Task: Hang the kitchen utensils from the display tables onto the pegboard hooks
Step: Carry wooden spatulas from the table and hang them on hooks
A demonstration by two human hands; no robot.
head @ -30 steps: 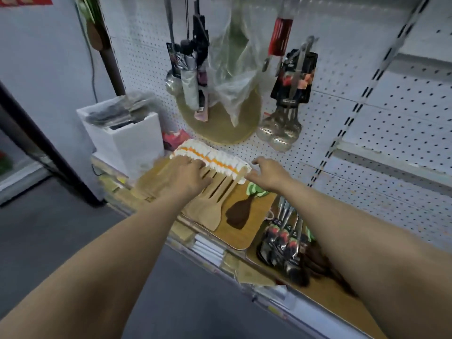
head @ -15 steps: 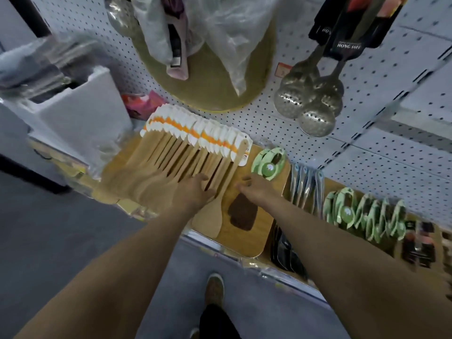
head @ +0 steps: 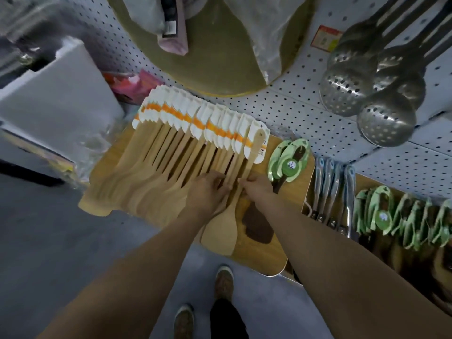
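A fanned row of wooden spatulas (head: 156,172) with white and orange card labels lies on a wooden display board (head: 265,261). My left hand (head: 208,192) rests on the handles near the row's right end, fingers bent over them. My right hand (head: 256,189) pinches the handle of the rightmost wooden spatula (head: 223,228), whose blade lies flat near the board's front edge. The white pegboard (head: 288,108) rises right behind the board. A dark brown spatula (head: 256,226) lies beside the light one, partly under my right forearm.
Steel slotted ladles (head: 376,94) hang on the pegboard at the upper right. A round tan mat (head: 220,59) in plastic hangs at top centre. Green-carded utensils (head: 288,157) and blue-handled tools (head: 332,192) lie to the right. A white box (head: 58,99) stands left. My shoes are below.
The camera has tilted down and moved closer. Both hands slid down the handles and came together at the right end of the row; the right hand now holds the last spatula.
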